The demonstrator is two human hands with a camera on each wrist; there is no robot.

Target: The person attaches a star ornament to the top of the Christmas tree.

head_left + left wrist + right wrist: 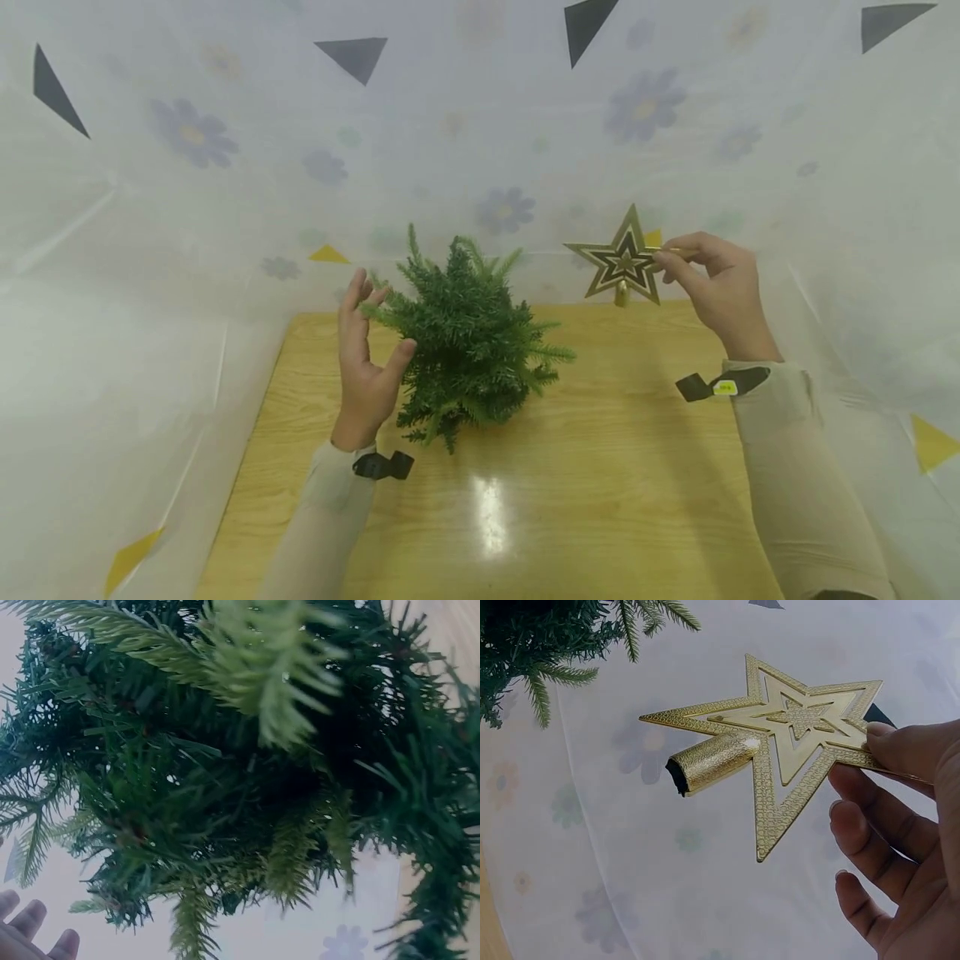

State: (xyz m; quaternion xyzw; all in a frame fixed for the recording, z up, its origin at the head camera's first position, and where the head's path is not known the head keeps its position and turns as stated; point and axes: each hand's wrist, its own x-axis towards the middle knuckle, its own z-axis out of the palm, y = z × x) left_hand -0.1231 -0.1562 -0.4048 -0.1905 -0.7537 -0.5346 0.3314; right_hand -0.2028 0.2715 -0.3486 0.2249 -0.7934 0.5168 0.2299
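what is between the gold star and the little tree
No object: in the head view, a bare gap separates the star from the tree, with the flowered sheet behind. The right wrist view shows the gap too.

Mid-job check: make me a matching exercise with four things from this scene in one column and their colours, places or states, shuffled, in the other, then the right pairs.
Things:
1. gold star tree topper
2. artificial pine tree
3. left hand
4. tabletop

Places, colours, states:
A. yellow-brown with wood grain
B. thumb spread from the fingers, at the left side of the greenery
C. pinched near one of its tips
D. dark green with some lighter green sprigs

Right pairs: 1-C, 2-D, 3-B, 4-A
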